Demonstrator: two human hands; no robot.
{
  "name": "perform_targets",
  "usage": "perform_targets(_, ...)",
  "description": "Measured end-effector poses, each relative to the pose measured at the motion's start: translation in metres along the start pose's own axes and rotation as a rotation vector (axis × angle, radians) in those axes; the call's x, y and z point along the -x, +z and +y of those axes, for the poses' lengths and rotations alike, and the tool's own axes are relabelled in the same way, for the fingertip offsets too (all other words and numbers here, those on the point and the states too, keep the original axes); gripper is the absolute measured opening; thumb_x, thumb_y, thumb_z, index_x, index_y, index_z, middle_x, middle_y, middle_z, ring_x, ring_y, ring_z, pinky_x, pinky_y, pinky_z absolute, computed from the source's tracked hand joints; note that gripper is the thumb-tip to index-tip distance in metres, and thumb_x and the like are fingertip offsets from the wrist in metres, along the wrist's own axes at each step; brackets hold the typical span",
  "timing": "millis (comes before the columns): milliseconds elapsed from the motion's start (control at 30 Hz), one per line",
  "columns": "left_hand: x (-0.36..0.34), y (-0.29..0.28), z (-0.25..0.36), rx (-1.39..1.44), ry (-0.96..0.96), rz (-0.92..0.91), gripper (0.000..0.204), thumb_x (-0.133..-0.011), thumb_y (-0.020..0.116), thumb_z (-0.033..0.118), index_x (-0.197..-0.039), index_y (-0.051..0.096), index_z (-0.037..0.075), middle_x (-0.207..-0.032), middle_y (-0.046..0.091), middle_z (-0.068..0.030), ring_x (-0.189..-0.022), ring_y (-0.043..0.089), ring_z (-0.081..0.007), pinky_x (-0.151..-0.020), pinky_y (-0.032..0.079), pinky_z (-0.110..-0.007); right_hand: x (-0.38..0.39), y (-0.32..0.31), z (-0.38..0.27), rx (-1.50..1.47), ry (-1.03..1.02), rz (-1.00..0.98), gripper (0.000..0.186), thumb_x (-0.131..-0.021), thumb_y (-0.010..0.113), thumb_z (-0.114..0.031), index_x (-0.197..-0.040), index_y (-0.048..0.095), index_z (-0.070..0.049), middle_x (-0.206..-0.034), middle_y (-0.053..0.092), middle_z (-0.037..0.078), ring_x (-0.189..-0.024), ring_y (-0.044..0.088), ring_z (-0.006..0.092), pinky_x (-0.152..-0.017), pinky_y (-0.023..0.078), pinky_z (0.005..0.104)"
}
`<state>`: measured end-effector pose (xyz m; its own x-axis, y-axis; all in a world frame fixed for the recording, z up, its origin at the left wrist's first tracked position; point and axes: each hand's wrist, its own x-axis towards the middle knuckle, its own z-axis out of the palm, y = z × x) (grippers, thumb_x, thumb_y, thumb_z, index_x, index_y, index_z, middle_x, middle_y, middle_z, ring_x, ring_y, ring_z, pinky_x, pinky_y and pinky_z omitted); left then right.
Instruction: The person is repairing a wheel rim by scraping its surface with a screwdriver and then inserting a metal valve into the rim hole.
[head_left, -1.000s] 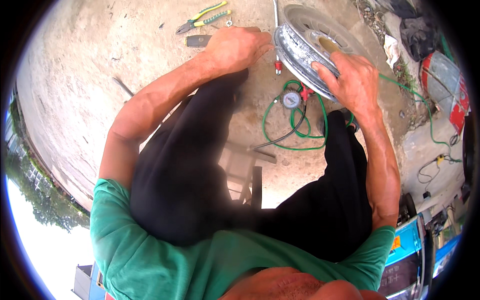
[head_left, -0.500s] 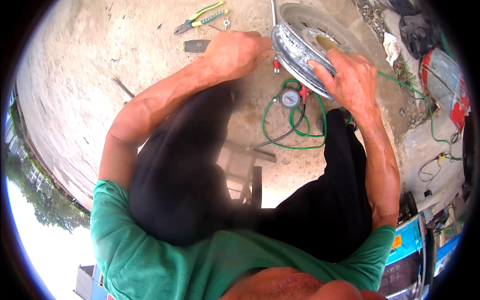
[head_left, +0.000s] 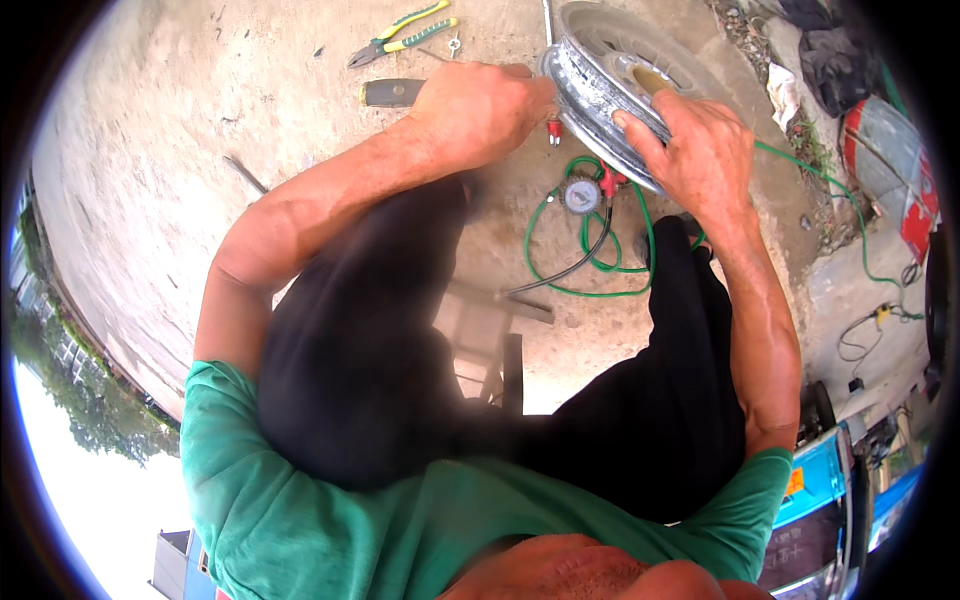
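My left hand (head_left: 482, 108) is closed around a tool with a dark, flat handle (head_left: 392, 93). The handle's butt sticks out on the left of my fist, while the tool's other end is hidden by the hand, close against the rim's edge. A worn, silvery wheel rim without a tyre (head_left: 590, 105) stands tilted at the far middle. My right hand (head_left: 700, 150) grips its near right side, fingers over the top and thumb along the outer face.
On the ground lie yellow-green pliers (head_left: 400, 38), a small metal piece (head_left: 454, 45) and a metal bar (head_left: 245, 174). Below the rim are a round pressure gauge (head_left: 580, 196) and a coiled green hose (head_left: 590, 293). A red-and-grey object (head_left: 890, 170) lies at right.
My left hand has shifted slightly to the right with the dark-handled tool, against the rim's edge. The right hand keeps its grip, and the rim has barely moved.
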<state>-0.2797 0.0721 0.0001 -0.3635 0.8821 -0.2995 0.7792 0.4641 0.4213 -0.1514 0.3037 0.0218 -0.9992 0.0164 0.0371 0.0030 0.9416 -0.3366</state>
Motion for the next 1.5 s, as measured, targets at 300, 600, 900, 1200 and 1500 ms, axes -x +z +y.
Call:
perform_targets(300, -0.031, 0.011, -0.042, 0.072, -0.189, 0.155, 0.027, -0.100, 0.062, 0.035, -0.094, 0.066, 0.010, -0.083, 0.071, -0.0119, -0.084, 0.072, -0.0330, -0.072, 0.057, -0.049, -0.013, -0.008, 0.002, 0.056, 0.136, -0.031, 0.038, -0.088, 0.074, -0.047, -0.087, 0.071, -0.009, -0.070, 0.070, 0.011, -0.069, 0.069, 0.0366, -0.063, 0.053, 0.0478)
perform_targets(600, -0.007, -0.004, -0.007, 0.028, -0.015, 0.098, 0.017, -0.097, 0.060, 0.028, -0.099, 0.065, 0.012, -0.093, 0.073, -0.0103, -0.084, 0.072, -0.0348, -0.072, 0.057, -0.048, -0.008, 0.000, -0.003, 0.032, 0.124, -0.016, 0.037, -0.089, 0.073, -0.047, -0.090, 0.072, -0.010, -0.073, 0.071, 0.013, -0.071, 0.070, 0.0379, -0.063, 0.054, 0.0482)
perform_targets(900, -0.029, -0.017, -0.025, -0.076, -0.210, -0.042, 0.015, -0.098, 0.059, 0.025, -0.098, 0.065, 0.011, -0.089, 0.072, -0.0103, -0.080, 0.072, -0.0334, -0.068, 0.057, -0.045, -0.013, -0.001, -0.006, 0.042, 0.155, -0.035, 0.039, -0.091, 0.072, -0.047, -0.088, 0.070, -0.009, -0.072, 0.070, 0.014, -0.069, 0.069, 0.0396, -0.064, 0.054, 0.0502)
perform_targets(1200, -0.009, -0.012, -0.010, -0.081, -0.060, -0.014, 0.017, -0.099, 0.059, 0.026, -0.100, 0.067, 0.011, -0.092, 0.072, -0.0110, -0.085, 0.073, -0.0346, -0.071, 0.058, -0.048, -0.005, 0.005, -0.009, 0.023, 0.105, -0.024, 0.040, -0.090, 0.071, -0.046, -0.080, 0.064, -0.008, -0.070, 0.068, 0.015, -0.068, 0.067, 0.0407, -0.065, 0.053, 0.0509)
perform_targets(1500, -0.017, -0.020, -0.011, -0.182, -0.088, -0.094, 0.016, -0.095, 0.060, 0.022, -0.102, 0.069, 0.010, -0.096, 0.073, -0.0121, -0.090, 0.074, -0.0332, -0.074, 0.059, -0.047, -0.009, 0.004, -0.015, 0.030, 0.119, -0.043, 0.038, -0.089, 0.073, -0.043, -0.082, 0.065, -0.007, -0.068, 0.068, 0.014, -0.067, 0.069, 0.0381, -0.065, 0.054, 0.0500)
